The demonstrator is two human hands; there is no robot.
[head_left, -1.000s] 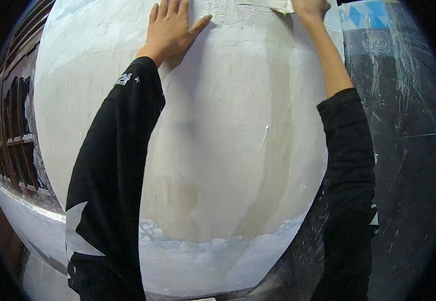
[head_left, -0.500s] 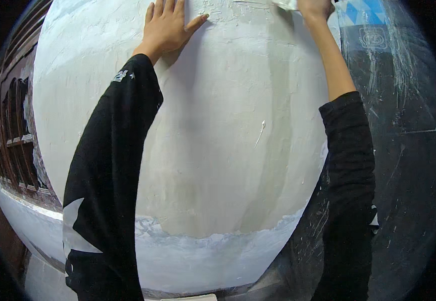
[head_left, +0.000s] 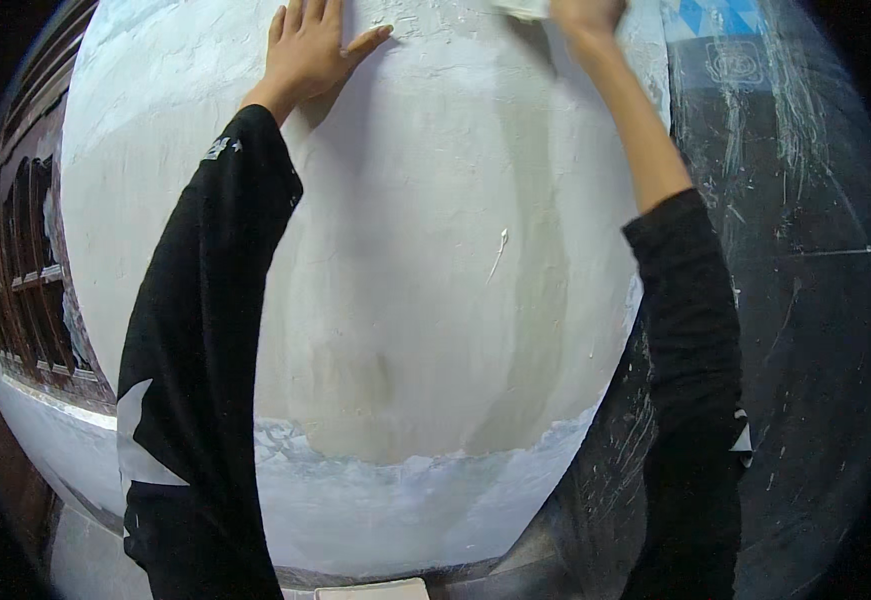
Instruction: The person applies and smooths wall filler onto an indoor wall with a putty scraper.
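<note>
A white plastered wall (head_left: 405,330) fills the middle of the view. Near its top, my left hand (head_left: 305,55) is pressed flat against the plaster with the thumb spread to the right. Farther right, at the upper edge, my right hand (head_left: 590,22) is closed around a flat scraper, whose putty-smeared blade (head_left: 523,9) lies against the wall. The scraper's handle is hidden in the hand and partly cut off by the picture's edge. Below it runs a darker vertical band (head_left: 545,220), and a small raised streak of putty (head_left: 498,252) clings beside that band.
To the right stands a dark panel (head_left: 795,330) with white smears and a blue-and-white patch (head_left: 715,20) at its top. At left is a brown wooden window frame (head_left: 40,270). A pale flat object (head_left: 373,590) shows on the floor at the bottom edge.
My right hand has moved a little left along the wall with the scraper. The left hand keeps its spot on the plaster, while the whole view has shifted slightly.
</note>
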